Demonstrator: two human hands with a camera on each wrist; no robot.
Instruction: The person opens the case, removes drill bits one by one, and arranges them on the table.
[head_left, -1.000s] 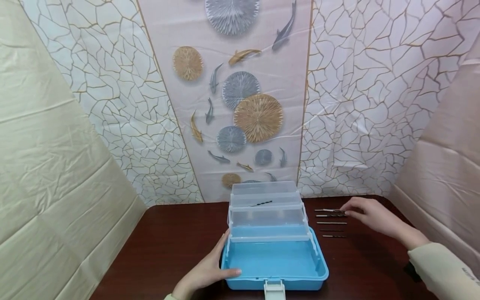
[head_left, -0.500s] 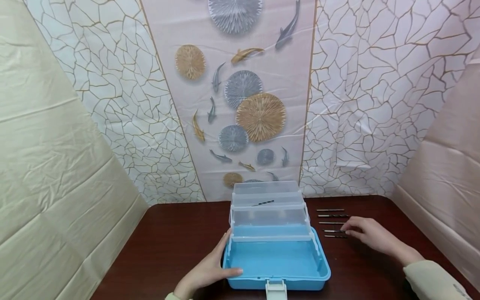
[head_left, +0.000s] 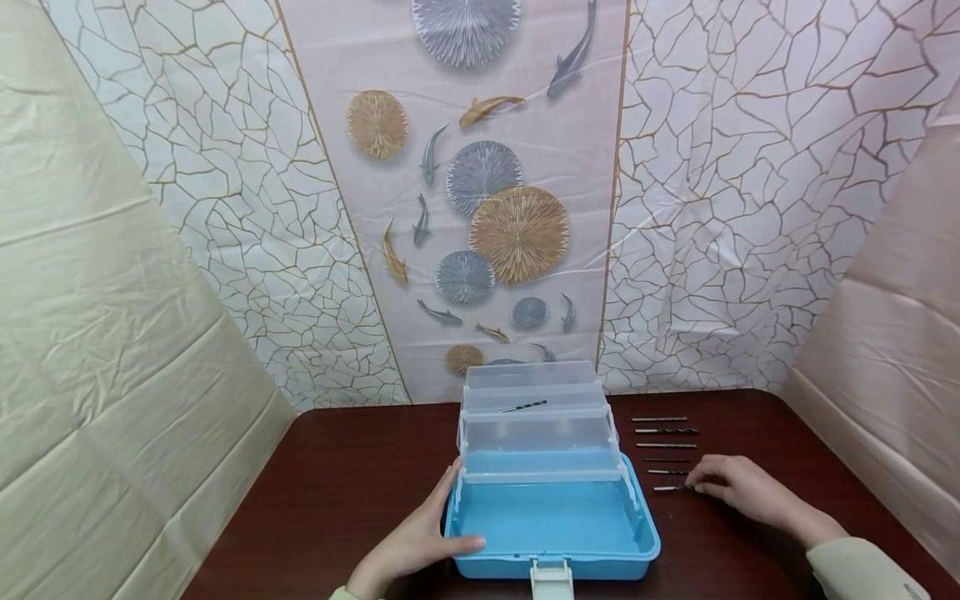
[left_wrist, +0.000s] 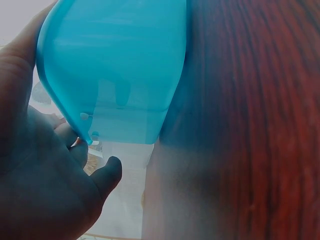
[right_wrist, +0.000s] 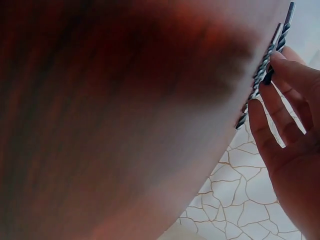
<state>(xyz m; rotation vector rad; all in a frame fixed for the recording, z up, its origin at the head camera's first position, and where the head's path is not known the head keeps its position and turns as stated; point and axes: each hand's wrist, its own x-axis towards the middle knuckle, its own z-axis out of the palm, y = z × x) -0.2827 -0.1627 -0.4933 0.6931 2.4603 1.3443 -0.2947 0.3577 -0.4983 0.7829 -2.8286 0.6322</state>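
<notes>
My right hand [head_left: 738, 487] is over the table right of the blue toolbox [head_left: 555, 568], pinching one end of a drill bit [head_left: 667, 488] between thumb and fingers. In the right wrist view the spiral flutes of this drill bit [right_wrist: 286, 32] show beside another bit [right_wrist: 265, 62]. Beyond the hand, several drill bits [head_left: 666, 431] lie in a row, roughly parallel. My left hand [head_left: 420, 537] grips the toolbox's left wall, thumb over the rim and fingers along the outside. One dark drill bit [head_left: 525, 406] lies in an upper clear tray of the opened box.
Clear tiered trays [head_left: 536, 432] fold out toward the back of the toolbox. A white latch [head_left: 551, 579] hangs at its front. The dark red wooden table [head_left: 337, 483] extends to both sides, with a patterned cloth [head_left: 517, 233] hanging behind it.
My right hand has come nearer along the row of bits, from its far end to its near end, carrying the drill bit. The left hand stays on the toolbox.
</notes>
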